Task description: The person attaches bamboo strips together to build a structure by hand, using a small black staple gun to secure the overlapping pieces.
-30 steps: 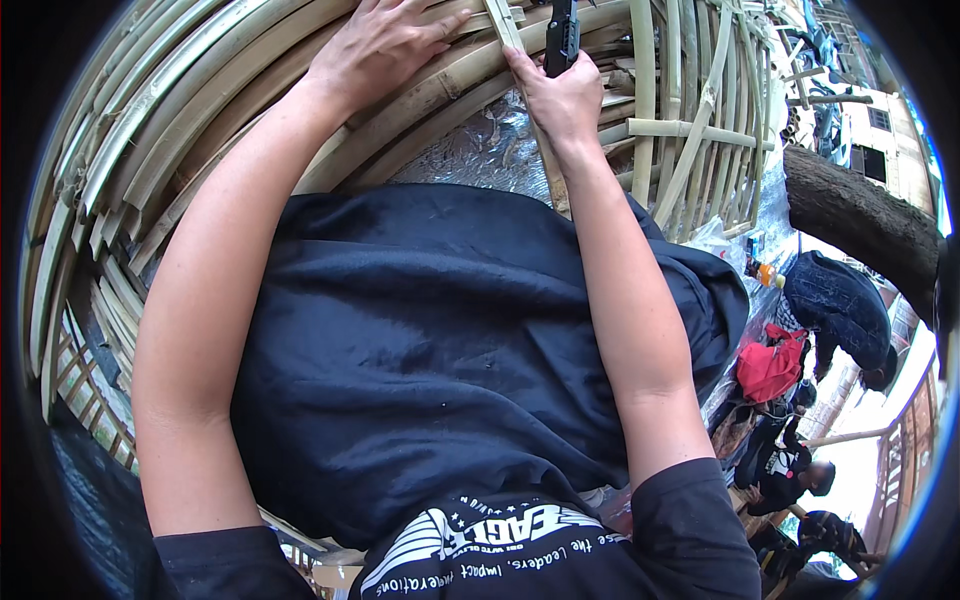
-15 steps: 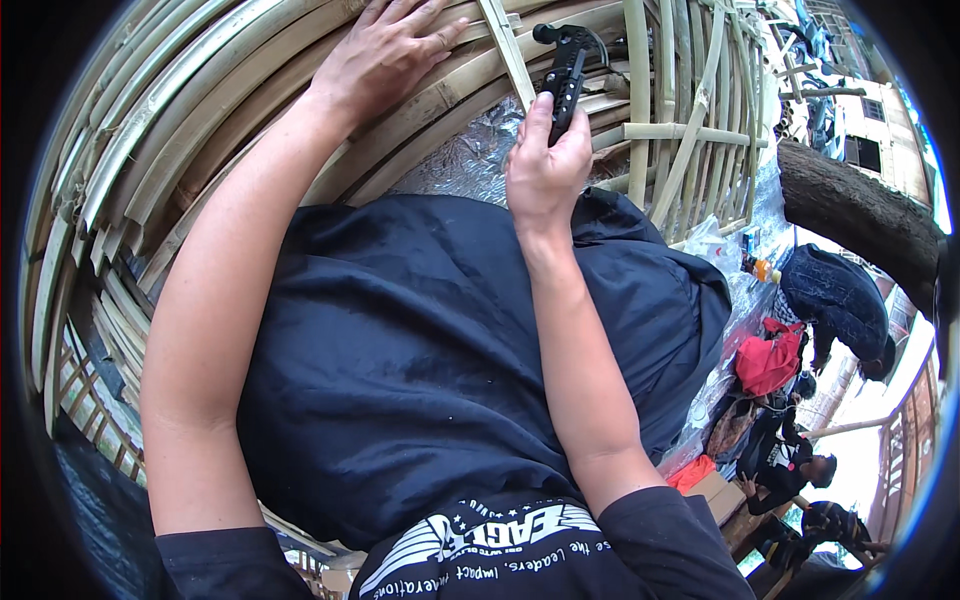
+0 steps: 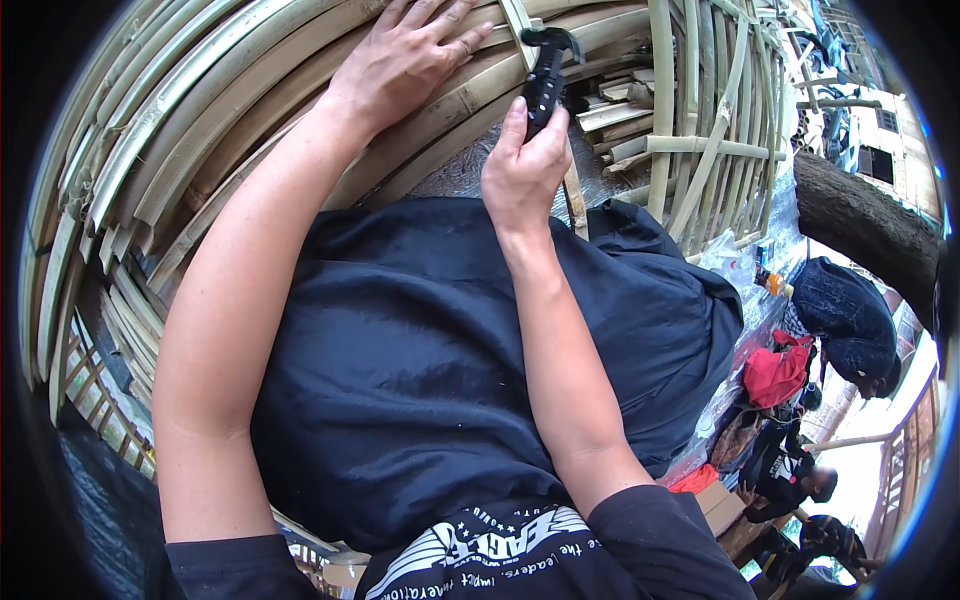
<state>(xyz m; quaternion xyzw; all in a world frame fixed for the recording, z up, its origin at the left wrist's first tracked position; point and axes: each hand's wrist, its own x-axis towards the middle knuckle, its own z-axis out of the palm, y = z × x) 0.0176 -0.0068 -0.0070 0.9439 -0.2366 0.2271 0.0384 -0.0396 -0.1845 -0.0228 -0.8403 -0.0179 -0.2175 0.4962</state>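
Note:
My left hand (image 3: 405, 65) lies with fingers spread across the long split-bamboo strips (image 3: 270, 85) at the top of the view. In my right hand (image 3: 526, 180) is a small black claw hammer (image 3: 545, 80) with holes along its handle, gripped by its lower end with the head up. The hammer head overlaps a narrow bamboo slat (image 3: 576, 205) that crosses the curved strips. Whether the head touches the slat, I cannot tell. Black cloth (image 3: 400, 330) covers my lap below both hands.
Upright bamboo poles (image 3: 662, 100) form a lattice right of the hammer, beside short bamboo ends (image 3: 620, 115). Silvery sheeting shows beneath. A thick log (image 3: 865, 215), a red bag (image 3: 778, 372) and a cardboard box (image 3: 716, 507) lie farther right, where other people (image 3: 845, 320) are bent over.
My right hand has moved the hammer left, from beside the narrow slat to over it. My left hand stays spread on the strips; the whole view has shifted slightly.

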